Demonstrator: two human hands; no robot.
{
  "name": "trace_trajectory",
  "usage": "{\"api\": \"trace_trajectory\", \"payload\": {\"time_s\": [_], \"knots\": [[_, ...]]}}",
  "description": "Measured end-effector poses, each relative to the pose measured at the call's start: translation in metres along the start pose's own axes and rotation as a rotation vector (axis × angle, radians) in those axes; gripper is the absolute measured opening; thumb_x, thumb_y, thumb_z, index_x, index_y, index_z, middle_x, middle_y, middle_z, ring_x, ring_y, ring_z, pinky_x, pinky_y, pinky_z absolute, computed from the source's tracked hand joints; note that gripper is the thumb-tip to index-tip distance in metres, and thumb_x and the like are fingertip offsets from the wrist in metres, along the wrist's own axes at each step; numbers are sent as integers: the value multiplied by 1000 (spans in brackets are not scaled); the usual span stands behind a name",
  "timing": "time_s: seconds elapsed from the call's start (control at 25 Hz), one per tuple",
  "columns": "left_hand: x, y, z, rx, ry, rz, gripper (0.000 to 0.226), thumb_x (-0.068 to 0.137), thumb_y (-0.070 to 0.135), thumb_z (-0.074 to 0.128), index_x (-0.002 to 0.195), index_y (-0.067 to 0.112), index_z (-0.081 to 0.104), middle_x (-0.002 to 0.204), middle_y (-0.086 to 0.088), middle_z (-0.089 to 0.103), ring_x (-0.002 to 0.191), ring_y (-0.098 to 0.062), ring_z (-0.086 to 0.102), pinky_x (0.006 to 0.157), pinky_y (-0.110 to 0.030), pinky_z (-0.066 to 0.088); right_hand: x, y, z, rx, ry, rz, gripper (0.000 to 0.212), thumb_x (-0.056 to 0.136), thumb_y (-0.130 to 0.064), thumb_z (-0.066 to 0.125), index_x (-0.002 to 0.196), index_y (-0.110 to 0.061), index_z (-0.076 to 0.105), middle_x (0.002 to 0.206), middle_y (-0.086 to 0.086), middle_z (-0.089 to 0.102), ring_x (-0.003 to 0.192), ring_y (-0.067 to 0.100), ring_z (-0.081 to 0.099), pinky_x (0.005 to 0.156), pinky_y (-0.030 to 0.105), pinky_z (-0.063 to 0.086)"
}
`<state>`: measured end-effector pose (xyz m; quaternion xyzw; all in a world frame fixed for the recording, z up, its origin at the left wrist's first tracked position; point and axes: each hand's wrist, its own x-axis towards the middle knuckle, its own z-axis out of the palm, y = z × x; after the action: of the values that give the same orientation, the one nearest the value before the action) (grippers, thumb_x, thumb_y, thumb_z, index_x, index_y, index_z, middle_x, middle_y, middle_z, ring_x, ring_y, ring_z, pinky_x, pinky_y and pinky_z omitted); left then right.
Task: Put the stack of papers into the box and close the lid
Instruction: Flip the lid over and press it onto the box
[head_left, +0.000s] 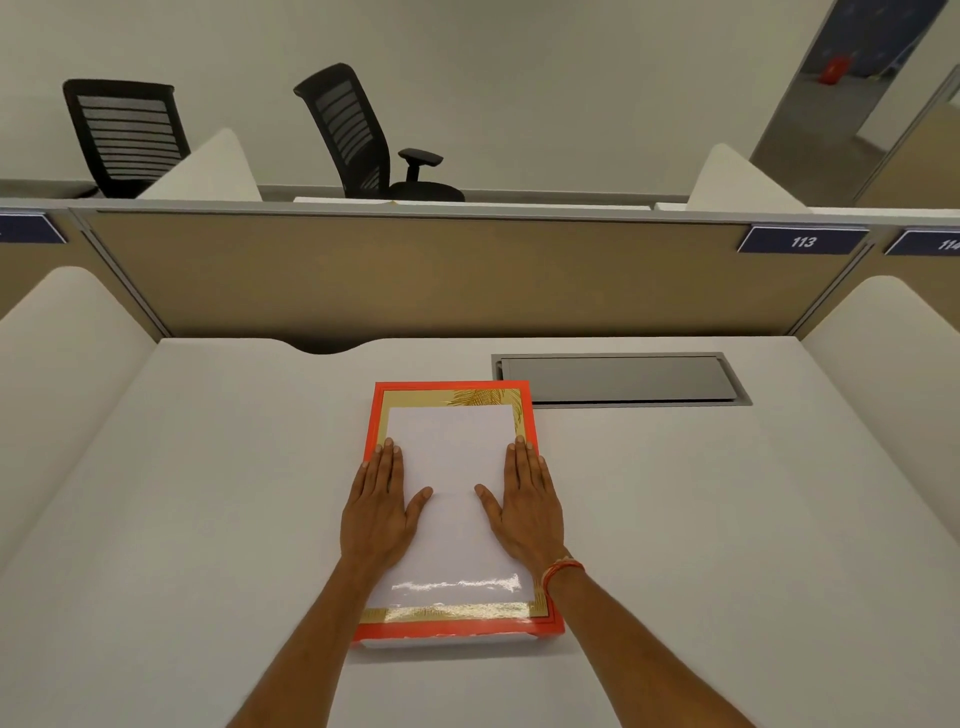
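A flat box (527, 415) with an orange-red rim, a gold inner border and a glossy white middle panel lies on the desk in front of me. Its orange front edge sits over a thin white strip (452, 643) beneath it. My left hand (379, 512) lies flat, palm down, on the left side of the top. Flat on the right side lies my right hand (527, 512), which has an orange thread band at the wrist. Neither hand grips anything. No separate stack of papers is visible.
The white desk (208, 519) has white side dividers left and right and a tan partition behind. A grey cable hatch (618, 378) is set into the desk just right of the box's far end. Two black office chairs stand beyond the partition.
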<state>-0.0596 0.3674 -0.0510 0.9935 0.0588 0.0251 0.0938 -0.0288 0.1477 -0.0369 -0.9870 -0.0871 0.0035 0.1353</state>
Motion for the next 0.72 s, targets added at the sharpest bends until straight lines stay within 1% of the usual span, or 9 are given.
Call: {"api": "trace_trajectory", "payload": {"time_s": [0.24,0.36,0.48,0.64,0.72], "knots": [[4,15,-10,-19,-8,-12,92,89,71,0,155,8,10,164,-7,9,152,-25,13,123,-40,16,2,6,-13,79,-15,-28,95,83,-75,2,153,-10,1,163,6,2,151,21,0,119,30,-5],[10,46,-22,-56,25,-28,93,88,73,2,155,11,13,164,-6,12,151,-25,12,122,-39,11,6,22,-34,103,12,-36,98,78,-79,1,153,-16,-2,163,2,-1,151,20,-3,117,28,-9],[13,86,-30,-73,71,-38,95,84,76,-2,156,15,9,165,-4,7,152,-23,7,121,-36,5,8,52,-58,69,37,-49,98,77,-79,-1,154,-19,-1,163,2,-1,151,21,-3,116,29,-10],[7,156,-36,-71,111,-15,91,88,74,5,155,14,17,163,-5,15,151,-25,14,120,-38,8,-1,117,-94,50,76,-39,98,77,-79,-3,154,-17,-1,163,2,-2,151,19,-3,118,29,-5],[2,194,-37,-92,128,-3,92,88,73,2,155,13,15,163,-5,13,151,-24,11,120,-36,5,-4,152,-111,40,94,-29,96,79,-77,-2,153,-15,-2,163,3,-2,151,18,-4,119,28,-4]]}}
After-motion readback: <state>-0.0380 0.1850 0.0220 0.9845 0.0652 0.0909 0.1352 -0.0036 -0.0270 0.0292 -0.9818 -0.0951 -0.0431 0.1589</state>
